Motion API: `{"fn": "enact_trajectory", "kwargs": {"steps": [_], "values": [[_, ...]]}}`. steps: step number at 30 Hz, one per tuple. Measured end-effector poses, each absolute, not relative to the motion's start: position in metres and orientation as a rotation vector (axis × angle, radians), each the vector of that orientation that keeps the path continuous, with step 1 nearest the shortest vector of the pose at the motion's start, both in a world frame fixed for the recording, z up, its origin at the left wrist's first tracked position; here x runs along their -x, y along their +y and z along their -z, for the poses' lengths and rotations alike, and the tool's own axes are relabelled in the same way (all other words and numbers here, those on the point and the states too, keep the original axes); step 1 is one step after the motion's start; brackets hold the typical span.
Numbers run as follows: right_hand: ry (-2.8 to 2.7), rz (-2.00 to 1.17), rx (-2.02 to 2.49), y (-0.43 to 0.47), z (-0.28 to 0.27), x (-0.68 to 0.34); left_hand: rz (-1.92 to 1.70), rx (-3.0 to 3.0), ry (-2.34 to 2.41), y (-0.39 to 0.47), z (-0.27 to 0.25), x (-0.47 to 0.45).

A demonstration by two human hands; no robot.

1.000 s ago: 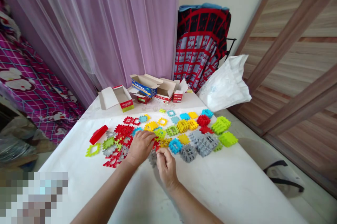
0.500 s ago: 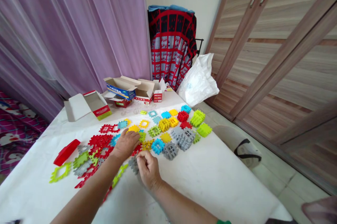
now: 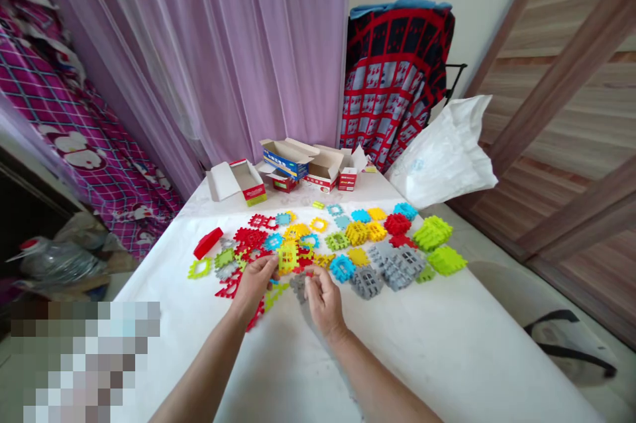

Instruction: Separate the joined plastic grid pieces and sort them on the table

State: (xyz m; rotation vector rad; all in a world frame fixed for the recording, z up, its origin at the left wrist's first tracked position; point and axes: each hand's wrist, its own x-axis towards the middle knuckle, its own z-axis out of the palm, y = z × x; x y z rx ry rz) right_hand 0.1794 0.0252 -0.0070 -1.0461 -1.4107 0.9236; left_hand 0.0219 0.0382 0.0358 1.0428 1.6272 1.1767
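My left hand [image 3: 257, 282] pinches a yellow-green window-shaped toothed building block [image 3: 287, 256] by its left edge, holding it up over the pile. Close by on the right, my right hand [image 3: 324, 302] has its fingers closed on a grey building block [image 3: 298, 286], partly hidden by the fingers. The two blocks are apart. Behind and left of my left hand lie loose red blocks [image 3: 250, 237], mixed with green, grey and blue ones. A blue window block [image 3: 342, 268] and a grey stack [image 3: 366, 282] stand just right of my right hand.
Stacks of grey [image 3: 403, 268], red [image 3: 398, 223] and lime blocks [image 3: 433, 232] line the white table's [image 3: 447, 343] right side. Open cardboard boxes [image 3: 322, 174] stand at the back, with a white plastic bag [image 3: 442, 151] to their right. A red block [image 3: 207, 243] lies at left.
My left hand has come back from the pile and now holds up a yellow-green block. My right hand keeps the grey block. The view has swung left.
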Motion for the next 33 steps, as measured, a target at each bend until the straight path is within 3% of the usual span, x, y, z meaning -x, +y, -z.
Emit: {"fn": "enact_trajectory", "kwargs": {"steps": [15,26,33], "values": [[-1.364,-0.977,1.08,0.029,0.024,-0.177,-1.157,-0.973,1.435,-0.001,-0.019,-0.034],[-1.807,-0.6,1.042,0.019,-0.007,-0.183,-0.993,-1.158,1.541,-0.005,-0.019,-0.021],[-2.291,-0.295,1.327,0.006,-0.04,-0.194,-1.01,-1.151,1.491,-0.007,-0.016,-0.03]]}}
